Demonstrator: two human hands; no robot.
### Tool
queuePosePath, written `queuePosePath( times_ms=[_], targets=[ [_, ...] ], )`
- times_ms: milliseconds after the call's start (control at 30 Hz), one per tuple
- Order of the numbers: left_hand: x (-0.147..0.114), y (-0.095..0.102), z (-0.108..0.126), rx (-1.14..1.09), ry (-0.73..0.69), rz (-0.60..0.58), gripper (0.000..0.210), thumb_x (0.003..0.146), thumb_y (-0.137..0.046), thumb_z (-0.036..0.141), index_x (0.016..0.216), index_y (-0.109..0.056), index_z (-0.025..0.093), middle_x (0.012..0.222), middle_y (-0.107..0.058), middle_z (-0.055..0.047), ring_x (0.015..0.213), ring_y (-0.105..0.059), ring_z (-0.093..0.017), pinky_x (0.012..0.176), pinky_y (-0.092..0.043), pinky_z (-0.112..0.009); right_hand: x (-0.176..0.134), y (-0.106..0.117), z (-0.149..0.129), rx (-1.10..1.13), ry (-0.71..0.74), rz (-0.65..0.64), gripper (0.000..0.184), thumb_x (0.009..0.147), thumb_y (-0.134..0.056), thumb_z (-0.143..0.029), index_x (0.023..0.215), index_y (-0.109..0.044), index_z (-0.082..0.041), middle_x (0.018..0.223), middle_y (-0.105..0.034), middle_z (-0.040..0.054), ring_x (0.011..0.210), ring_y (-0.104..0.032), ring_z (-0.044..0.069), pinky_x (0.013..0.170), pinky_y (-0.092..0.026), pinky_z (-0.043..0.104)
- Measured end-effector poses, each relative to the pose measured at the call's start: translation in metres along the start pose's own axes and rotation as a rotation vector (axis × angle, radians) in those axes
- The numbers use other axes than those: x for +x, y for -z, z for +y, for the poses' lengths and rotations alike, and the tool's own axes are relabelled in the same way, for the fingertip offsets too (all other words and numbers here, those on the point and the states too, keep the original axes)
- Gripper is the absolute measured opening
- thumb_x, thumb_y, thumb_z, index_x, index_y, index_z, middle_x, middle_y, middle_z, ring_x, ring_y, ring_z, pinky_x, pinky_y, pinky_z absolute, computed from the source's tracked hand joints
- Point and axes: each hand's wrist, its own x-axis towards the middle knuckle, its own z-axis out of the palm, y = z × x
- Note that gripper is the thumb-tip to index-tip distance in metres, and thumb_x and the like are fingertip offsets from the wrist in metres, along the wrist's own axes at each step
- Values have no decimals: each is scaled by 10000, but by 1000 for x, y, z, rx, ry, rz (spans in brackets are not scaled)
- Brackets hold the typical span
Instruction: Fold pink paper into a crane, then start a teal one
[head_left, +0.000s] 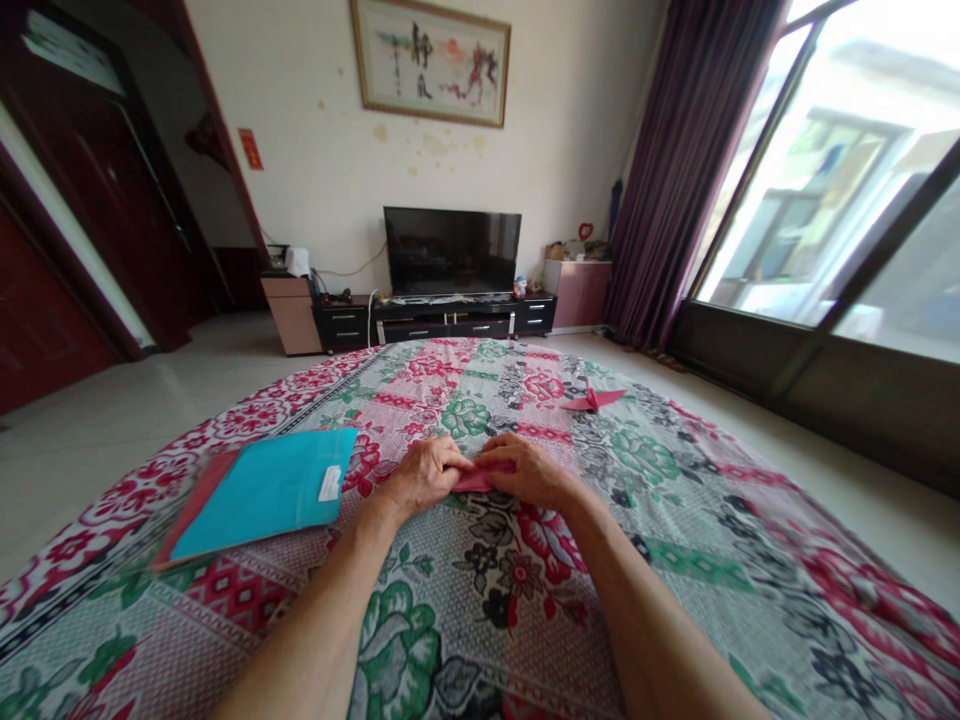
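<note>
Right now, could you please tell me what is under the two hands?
A folded pink paper shows between the left hand and the right hand, above the floral tablecloth. The parts directly beneath the hands are covered.

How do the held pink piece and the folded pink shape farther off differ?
The pink piece is held and partly covered; the folded pink shape lies untouched on the tablecloth. The pink piece shows as a narrow strip, while the folded pink shape has pointed ends. Both are pink.
</note>
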Motion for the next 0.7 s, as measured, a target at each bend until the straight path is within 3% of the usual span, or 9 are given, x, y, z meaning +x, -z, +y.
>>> queuePosePath(
  times_ms=[533, 700],
  targets=[
    [-4, 8, 5, -7, 101, 42, 309, 698, -503, 70, 849, -734, 208, 738, -660, -8, 707, -583, -121, 683, -473, -235, 0, -1, 1, 7, -38, -2, 264, 727, -607, -139, 933, -721, -258, 1006, -621, 43, 910, -583, 169, 841, -475, 321],
    [-4, 9, 5, 23, 87, -6, 310, 691, -500, 64, 819, -743, 210, 738, -656, -15, 703, -582, -126, 682, -471, -238, 0, -2, 1, 6, -38, 2, 265, 727, -603, -136, 933, -721, -254, 1005, -627, 44, 910, -583, 166, 843, -474, 315]
  ],
)
